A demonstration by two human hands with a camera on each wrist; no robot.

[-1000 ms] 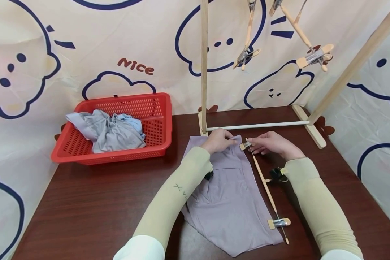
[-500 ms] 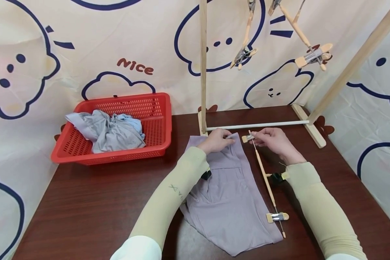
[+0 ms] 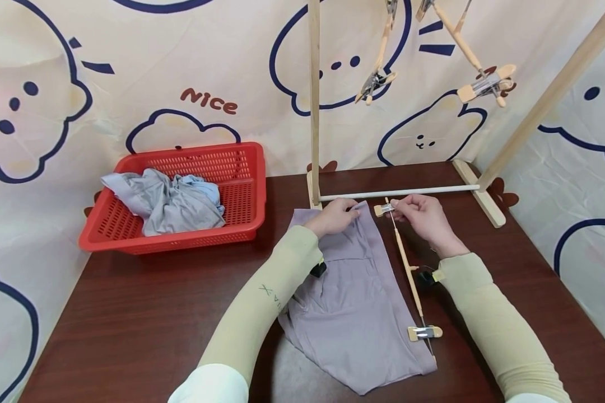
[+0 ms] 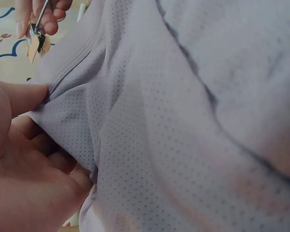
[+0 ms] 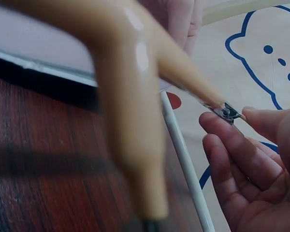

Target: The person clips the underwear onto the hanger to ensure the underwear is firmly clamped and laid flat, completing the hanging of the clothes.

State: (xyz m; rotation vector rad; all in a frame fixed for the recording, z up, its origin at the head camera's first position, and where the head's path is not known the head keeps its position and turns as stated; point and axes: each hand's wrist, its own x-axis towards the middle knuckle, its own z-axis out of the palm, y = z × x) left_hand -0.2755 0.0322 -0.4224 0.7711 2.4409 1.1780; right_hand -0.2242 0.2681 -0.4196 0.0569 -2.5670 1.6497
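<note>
A mauve garment (image 3: 353, 330) of perforated fabric lies flat on the table. My left hand (image 3: 335, 217) pinches its far corner between thumb and fingers; in the left wrist view that fabric (image 4: 70, 113) is lifted and creased beside the thumb. Along the garment's right edge lies a wooden clip hanger (image 3: 405, 263). My right hand (image 3: 426, 219) holds the hanger's far clip (image 3: 383, 210), thumb and fingertips on it, just right of the lifted corner and apart from it. The near clip (image 3: 424, 333) overlaps the garment's edge. In the right wrist view, the hanger (image 5: 130, 96) fills the foreground.
A red basket (image 3: 259, 224) with a crumpled grey garment (image 3: 181, 204) and something light blue (image 3: 204, 189) stands at left. Behind the hands is a wooden rack with a white crossbar (image 3: 398, 193). Further clip hangers (image 3: 461, 42) hang above at right.
My right hand has moved away from me and now pinches the far clip. The hanger has shifted the same way, its near end also slightly left. The left hand's corner of cloth is raised a little.
</note>
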